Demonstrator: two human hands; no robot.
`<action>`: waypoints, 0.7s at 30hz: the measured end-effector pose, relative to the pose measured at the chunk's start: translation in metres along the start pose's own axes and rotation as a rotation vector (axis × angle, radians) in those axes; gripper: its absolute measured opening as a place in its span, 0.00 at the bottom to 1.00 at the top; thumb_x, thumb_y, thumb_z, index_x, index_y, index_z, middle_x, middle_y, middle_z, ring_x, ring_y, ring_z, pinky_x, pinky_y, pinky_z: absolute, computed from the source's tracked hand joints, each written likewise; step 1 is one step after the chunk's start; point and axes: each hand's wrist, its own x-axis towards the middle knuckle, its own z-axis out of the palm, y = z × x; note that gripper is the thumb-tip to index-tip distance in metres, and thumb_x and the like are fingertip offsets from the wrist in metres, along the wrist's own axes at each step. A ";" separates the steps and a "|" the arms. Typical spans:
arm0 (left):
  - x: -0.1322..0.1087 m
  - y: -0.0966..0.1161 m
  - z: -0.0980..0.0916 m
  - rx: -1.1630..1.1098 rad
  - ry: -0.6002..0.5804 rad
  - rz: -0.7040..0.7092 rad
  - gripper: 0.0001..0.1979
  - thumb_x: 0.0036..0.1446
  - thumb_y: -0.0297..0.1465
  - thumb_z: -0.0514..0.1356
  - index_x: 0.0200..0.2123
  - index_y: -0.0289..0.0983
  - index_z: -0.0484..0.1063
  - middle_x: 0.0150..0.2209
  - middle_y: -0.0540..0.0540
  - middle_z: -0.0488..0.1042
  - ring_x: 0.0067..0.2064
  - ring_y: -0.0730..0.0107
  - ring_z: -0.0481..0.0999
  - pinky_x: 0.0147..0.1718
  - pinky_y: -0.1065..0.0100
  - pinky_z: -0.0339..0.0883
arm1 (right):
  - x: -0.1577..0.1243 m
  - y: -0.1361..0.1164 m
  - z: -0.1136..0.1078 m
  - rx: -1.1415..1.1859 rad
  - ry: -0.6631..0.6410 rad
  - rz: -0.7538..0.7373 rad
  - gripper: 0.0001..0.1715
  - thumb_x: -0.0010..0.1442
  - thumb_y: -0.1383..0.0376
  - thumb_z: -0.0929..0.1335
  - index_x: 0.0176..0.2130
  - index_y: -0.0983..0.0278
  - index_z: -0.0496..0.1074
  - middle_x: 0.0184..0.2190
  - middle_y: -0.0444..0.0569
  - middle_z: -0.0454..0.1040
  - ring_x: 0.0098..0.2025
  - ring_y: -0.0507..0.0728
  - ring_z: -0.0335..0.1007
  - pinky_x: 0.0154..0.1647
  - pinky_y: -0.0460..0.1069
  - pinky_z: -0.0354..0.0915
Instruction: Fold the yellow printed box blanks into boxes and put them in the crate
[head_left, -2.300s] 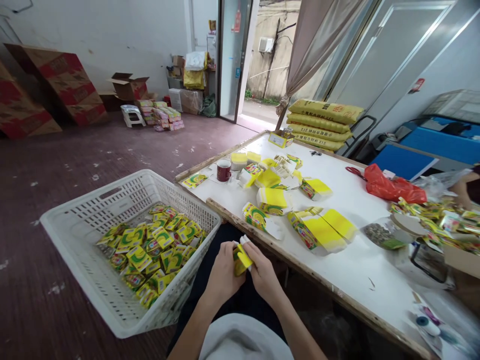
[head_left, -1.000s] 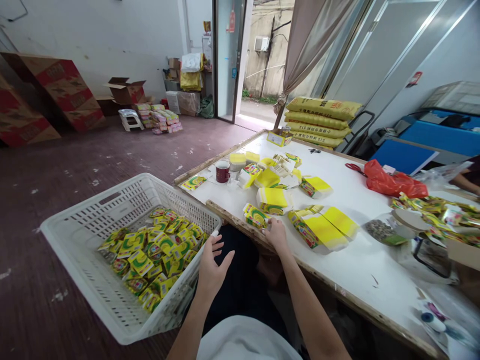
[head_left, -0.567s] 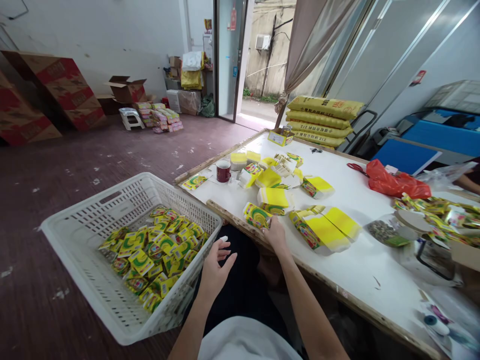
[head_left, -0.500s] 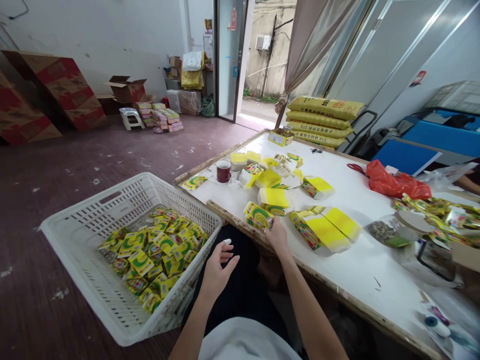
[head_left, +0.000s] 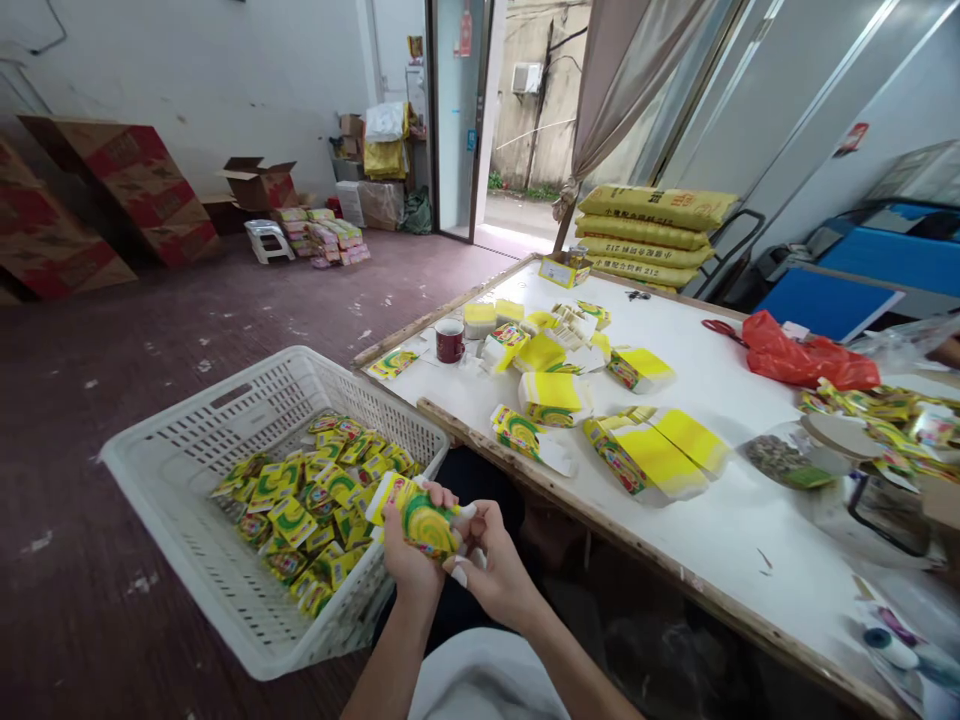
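Both my hands hold one flat yellow-and-green carton (head_left: pixel 417 515) over my lap, beside the rim of the white basket (head_left: pixel 187 440). My left hand (head_left: pixel 409 560) grips it from below, fingers curled over its top edge. My right hand (head_left: pixel 491 570) pinches its right end. The basket holds several folded yellow-green cartons (head_left: pixel 315 495). On the white table (head_left: pixel 705 500) lie stacks of flat cartons (head_left: pixel 525 435), the nearest at the table's front edge.
A red mug (head_left: pixel 450 341) stands at the table's left corner. A red plastic bag (head_left: pixel 810 360) and loose packets (head_left: pixel 877 430) lie at the right. Yellow sacks (head_left: pixel 652 235) are piled behind the table. Cardboard boxes (head_left: pixel 112 200) lean on the far wall.
My right hand left the stack at the table's edge with a flat carton and came down to my lap. My left hand, open before, has closed on that carton.
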 end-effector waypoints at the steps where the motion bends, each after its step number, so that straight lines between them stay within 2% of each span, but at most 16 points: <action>1: 0.000 0.001 0.001 -0.019 0.033 0.012 0.26 0.56 0.58 0.54 0.28 0.39 0.66 0.24 0.52 0.64 0.26 0.71 0.69 0.30 0.68 0.71 | -0.002 0.000 0.002 0.002 -0.022 0.006 0.25 0.49 0.68 0.72 0.44 0.57 0.59 0.34 0.40 0.66 0.33 0.51 0.63 0.33 0.46 0.63; 4: 0.003 -0.004 0.001 0.094 0.108 0.033 0.29 0.55 0.61 0.53 0.25 0.40 0.62 0.21 0.54 0.60 0.22 0.75 0.62 0.23 0.72 0.66 | 0.001 0.000 -0.004 -0.081 -0.110 0.033 0.25 0.47 0.65 0.75 0.43 0.58 0.64 0.32 0.39 0.67 0.31 0.51 0.61 0.30 0.45 0.60; 7: 0.004 -0.014 -0.004 0.288 0.078 0.094 0.31 0.53 0.64 0.53 0.30 0.40 0.68 0.27 0.50 0.69 0.27 0.70 0.71 0.29 0.68 0.72 | 0.011 0.002 -0.020 -0.165 -0.009 0.005 0.16 0.52 0.62 0.73 0.40 0.59 0.68 0.28 0.39 0.67 0.28 0.51 0.61 0.29 0.45 0.60; 10: 0.003 -0.020 -0.010 0.417 0.011 0.130 0.27 0.53 0.57 0.61 0.37 0.38 0.74 0.35 0.46 0.77 0.37 0.64 0.77 0.38 0.65 0.75 | 0.018 0.003 -0.042 -0.165 0.106 -0.051 0.08 0.58 0.60 0.69 0.37 0.60 0.71 0.29 0.41 0.71 0.30 0.52 0.66 0.32 0.47 0.64; 13: 0.004 -0.018 -0.017 0.487 -0.029 0.070 0.21 0.56 0.50 0.64 0.36 0.35 0.76 0.34 0.45 0.80 0.38 0.60 0.80 0.41 0.61 0.76 | 0.021 -0.001 -0.064 -0.188 0.105 -0.066 0.06 0.59 0.61 0.68 0.35 0.61 0.72 0.30 0.44 0.74 0.31 0.54 0.69 0.33 0.48 0.66; 16: 0.010 -0.004 -0.023 0.523 -0.092 0.101 0.21 0.57 0.46 0.64 0.44 0.35 0.77 0.42 0.40 0.82 0.46 0.54 0.82 0.50 0.55 0.75 | 0.020 -0.010 -0.086 -0.404 0.133 -0.171 0.06 0.59 0.67 0.66 0.36 0.60 0.75 0.32 0.46 0.76 0.34 0.57 0.71 0.37 0.50 0.67; 19: 0.014 0.013 -0.028 0.639 -0.207 0.213 0.31 0.54 0.42 0.67 0.59 0.37 0.69 0.58 0.36 0.75 0.62 0.49 0.72 0.63 0.50 0.64 | 0.017 -0.018 -0.098 -0.702 0.084 -0.322 0.14 0.62 0.72 0.64 0.37 0.58 0.77 0.35 0.49 0.77 0.40 0.59 0.70 0.44 0.54 0.67; 21: 0.012 0.018 -0.029 0.831 -0.323 0.176 0.42 0.44 0.39 0.73 0.62 0.38 0.65 0.63 0.34 0.70 0.65 0.44 0.67 0.66 0.46 0.58 | 0.013 -0.022 -0.097 -0.846 -0.046 -0.377 0.17 0.64 0.73 0.63 0.38 0.56 0.79 0.34 0.49 0.78 0.40 0.60 0.69 0.49 0.57 0.66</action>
